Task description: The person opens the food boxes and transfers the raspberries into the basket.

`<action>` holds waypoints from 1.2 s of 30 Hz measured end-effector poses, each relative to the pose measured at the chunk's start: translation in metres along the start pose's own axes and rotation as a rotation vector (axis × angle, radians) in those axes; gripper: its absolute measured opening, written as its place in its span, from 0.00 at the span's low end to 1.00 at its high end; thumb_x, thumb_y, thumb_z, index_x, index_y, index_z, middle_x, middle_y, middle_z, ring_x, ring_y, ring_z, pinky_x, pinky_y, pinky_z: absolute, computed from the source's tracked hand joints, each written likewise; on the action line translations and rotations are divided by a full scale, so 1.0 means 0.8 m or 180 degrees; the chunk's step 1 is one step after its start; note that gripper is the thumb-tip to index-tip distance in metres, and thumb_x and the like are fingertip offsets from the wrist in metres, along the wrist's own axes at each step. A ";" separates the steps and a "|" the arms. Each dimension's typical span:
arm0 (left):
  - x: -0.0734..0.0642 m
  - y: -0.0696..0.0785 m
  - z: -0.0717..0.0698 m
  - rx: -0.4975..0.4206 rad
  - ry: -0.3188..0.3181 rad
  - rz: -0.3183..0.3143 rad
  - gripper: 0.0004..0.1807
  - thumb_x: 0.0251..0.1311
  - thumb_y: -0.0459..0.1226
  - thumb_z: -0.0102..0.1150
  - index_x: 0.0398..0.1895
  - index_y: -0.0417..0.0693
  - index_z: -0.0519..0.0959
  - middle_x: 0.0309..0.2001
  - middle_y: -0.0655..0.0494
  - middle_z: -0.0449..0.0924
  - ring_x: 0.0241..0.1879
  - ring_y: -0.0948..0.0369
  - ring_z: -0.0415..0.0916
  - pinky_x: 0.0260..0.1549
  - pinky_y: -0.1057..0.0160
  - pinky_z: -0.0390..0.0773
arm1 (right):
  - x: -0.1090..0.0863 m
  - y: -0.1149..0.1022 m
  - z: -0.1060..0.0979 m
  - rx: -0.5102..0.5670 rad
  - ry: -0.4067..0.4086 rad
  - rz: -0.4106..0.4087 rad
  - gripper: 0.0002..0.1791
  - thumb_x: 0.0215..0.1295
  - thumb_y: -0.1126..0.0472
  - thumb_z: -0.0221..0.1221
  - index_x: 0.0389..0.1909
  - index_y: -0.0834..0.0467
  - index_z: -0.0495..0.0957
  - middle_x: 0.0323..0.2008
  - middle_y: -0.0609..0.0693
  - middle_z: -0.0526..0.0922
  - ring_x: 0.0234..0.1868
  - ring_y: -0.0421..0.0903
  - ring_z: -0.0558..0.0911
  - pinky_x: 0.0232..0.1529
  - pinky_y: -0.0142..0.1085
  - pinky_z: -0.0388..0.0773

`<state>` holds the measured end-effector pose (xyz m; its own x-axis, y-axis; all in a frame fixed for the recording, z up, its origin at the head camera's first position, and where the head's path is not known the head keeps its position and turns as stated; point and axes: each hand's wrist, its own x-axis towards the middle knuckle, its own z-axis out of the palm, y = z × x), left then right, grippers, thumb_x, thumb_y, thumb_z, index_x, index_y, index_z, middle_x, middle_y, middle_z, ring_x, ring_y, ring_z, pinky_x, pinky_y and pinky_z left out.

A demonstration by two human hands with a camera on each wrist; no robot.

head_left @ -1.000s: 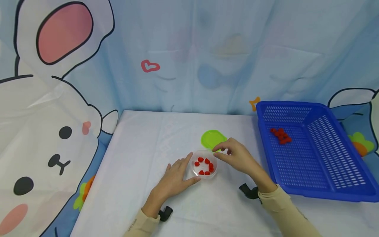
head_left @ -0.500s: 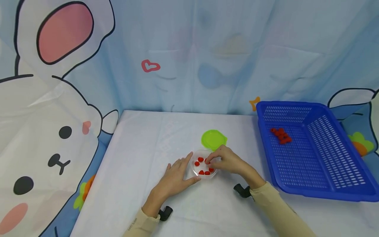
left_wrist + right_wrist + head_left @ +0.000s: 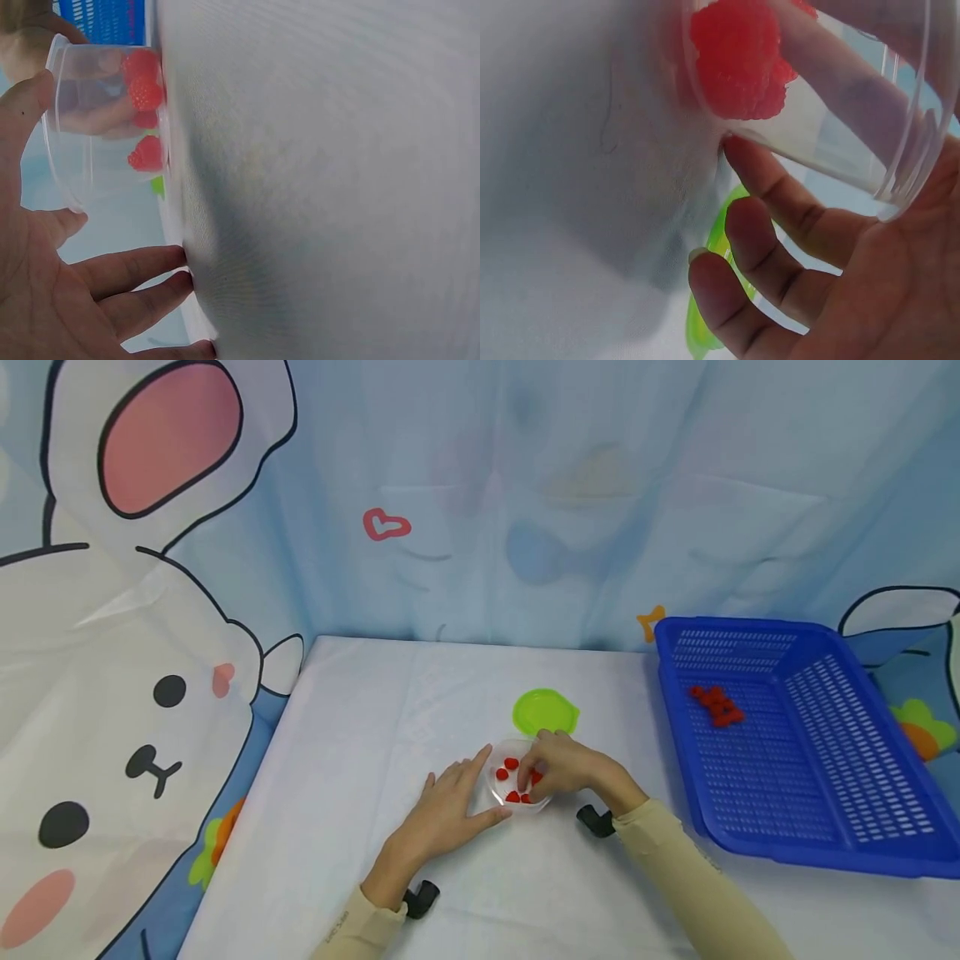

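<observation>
A clear plastic cup (image 3: 504, 795) with several red toy raspberries (image 3: 512, 763) in its bottom stands on the white-covered table. My left hand (image 3: 442, 810) holds it at the rim between thumb and index finger; the other fingertips rest on the cloth in the left wrist view. From the right, my right hand (image 3: 566, 764) reaches over the rim with index finger and thumb inside the cup. Its index finger lies against a raspberry (image 3: 739, 56) in the right wrist view; I cannot tell whether it pinches one. The remaining right fingers curl outside the cup wall.
A bright green lid (image 3: 545, 712) lies flat just behind the cup. To the right is a large blue plastic basket (image 3: 795, 777) with a small cluster of red pieces (image 3: 717, 706) inside. A printed cartoon curtain (image 3: 465, 568) hangs behind the table.
My right hand has moved left and down from above the cup's right rim, and its fingers now reach in among the raspberries. The left hand stays in place on the cup.
</observation>
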<state>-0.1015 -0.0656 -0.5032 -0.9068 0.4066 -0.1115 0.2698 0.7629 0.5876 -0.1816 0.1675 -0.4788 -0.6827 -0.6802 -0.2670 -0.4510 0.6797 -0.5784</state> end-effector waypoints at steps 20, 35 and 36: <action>0.000 0.001 -0.001 -0.0011 -0.0005 0.0011 0.52 0.60 0.71 0.50 0.82 0.66 0.44 0.74 0.49 0.61 0.74 0.51 0.55 0.65 0.30 0.50 | 0.002 0.013 0.005 0.0486 0.0222 -0.0390 0.09 0.59 0.69 0.65 0.25 0.53 0.89 0.20 0.37 0.80 0.26 0.39 0.73 0.26 0.31 0.73; 0.001 0.003 -0.001 0.0010 -0.0033 -0.0064 0.52 0.59 0.71 0.51 0.81 0.66 0.45 0.74 0.48 0.61 0.74 0.49 0.55 0.66 0.31 0.50 | -0.013 0.017 0.005 0.1018 0.0766 -0.0046 0.06 0.62 0.65 0.67 0.33 0.52 0.90 0.37 0.45 0.80 0.48 0.51 0.70 0.41 0.43 0.73; 0.001 0.003 -0.001 0.0008 -0.0035 -0.0062 0.52 0.60 0.71 0.51 0.82 0.66 0.45 0.74 0.48 0.61 0.74 0.49 0.55 0.66 0.31 0.50 | -0.015 0.016 0.003 0.1033 0.0815 -0.0013 0.06 0.63 0.65 0.66 0.33 0.52 0.90 0.38 0.46 0.80 0.49 0.51 0.70 0.43 0.44 0.73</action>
<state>-0.1015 -0.0640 -0.5015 -0.9083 0.3971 -0.1318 0.2529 0.7720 0.5831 -0.1775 0.1837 -0.4844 -0.8207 -0.5646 -0.0876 -0.2772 0.5275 -0.8031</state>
